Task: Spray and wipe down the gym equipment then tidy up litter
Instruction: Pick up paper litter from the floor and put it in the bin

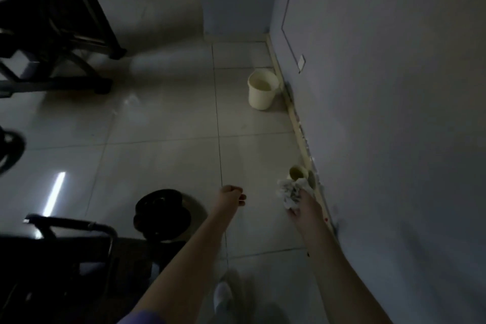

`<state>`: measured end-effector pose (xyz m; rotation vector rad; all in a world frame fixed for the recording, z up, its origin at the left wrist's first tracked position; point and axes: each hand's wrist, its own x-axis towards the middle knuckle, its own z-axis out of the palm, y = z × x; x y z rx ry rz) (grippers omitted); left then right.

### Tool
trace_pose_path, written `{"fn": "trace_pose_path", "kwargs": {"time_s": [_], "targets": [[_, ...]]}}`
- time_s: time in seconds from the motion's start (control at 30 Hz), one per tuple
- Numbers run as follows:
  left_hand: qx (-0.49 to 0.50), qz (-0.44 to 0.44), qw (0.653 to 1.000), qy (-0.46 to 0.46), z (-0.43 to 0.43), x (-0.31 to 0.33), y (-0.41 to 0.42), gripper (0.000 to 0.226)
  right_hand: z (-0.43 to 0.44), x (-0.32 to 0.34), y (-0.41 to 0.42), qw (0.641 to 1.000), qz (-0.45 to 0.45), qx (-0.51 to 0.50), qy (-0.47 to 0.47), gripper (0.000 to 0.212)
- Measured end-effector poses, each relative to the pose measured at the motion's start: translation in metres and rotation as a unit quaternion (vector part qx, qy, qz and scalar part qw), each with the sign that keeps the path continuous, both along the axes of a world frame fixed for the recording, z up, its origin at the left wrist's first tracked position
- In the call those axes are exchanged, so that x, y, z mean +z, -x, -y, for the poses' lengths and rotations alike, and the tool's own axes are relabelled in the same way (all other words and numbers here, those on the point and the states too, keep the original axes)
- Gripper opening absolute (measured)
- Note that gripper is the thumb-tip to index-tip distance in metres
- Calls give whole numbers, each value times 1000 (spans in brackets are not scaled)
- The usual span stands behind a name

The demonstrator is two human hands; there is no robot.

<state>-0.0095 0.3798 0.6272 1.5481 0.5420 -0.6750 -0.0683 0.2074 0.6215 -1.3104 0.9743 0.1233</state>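
- Dark gym machine frame (52,21) stands at the far left on the tiled floor (163,118); its black feet rest on the tiles.
- Second dark metal frame (71,229) sits at the lower left, with a bright strip of light reflected on the floor just above it.
- Stack of black weight plates (161,214) lies flat on the floor, just right of that frame and left of the left forearm.
- Left grip (232,195): reached out over the floor near centre, fingers curled into a fist, nothing visible in it.
- Pale shoe (223,294), blurred, is on the floor at the bottom, between the two forearms.
- Cream bucket (263,97) stands upright on the floor well ahead of both grips, close to the skirting board (297,126). Its mouth is open to the camera and the inside reads pale yellowish; contents cannot be made out in the dim light.
- Right grip (302,205): fingers closed round a crumpled white paper wad (289,192), held above the floor near the wall.
- Small paper cup (298,172) sits at the far end of the wad, touching it, mouth tipped toward the camera, with a dark yellow-green interior. Contents unclear, and I cannot tell whether the fingers also clasp it.
- Grey wall (394,87) fills the right side, with a white wall socket (302,62) low on it, above the bucket.
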Motion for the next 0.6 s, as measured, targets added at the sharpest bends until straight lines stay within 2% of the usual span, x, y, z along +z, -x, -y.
{"fn": "trace_pose_path", "kwargs": {"time_s": [0.07,0.13,0.2,0.27,0.4,0.53,0.6], "targets": [[-13,11,1000,-17,15,10,-45,15,14,-1,-46,999,4,-32,-36,27],[-4,7,1000,-14,33,16,-89,14,26,-3,-89,987,35,-88,-130,33],[-12,11,1000,-27,50,7,-137,23,44,-8,-142,968,39,-138,-206,35],[-3,17,999,-39,68,0,-188,29,66,-21,-200,960,43,-139,-241,39],[16,17,998,-63,99,-13,-283,21,114,-32,-302,970,19,-124,-208,17],[32,4,997,-65,123,-15,-363,24,148,-30,-394,977,-21,-113,-179,29],[37,-4,997,-65,133,-15,-401,18,158,-31,-437,980,-41,-90,-175,29]]}}
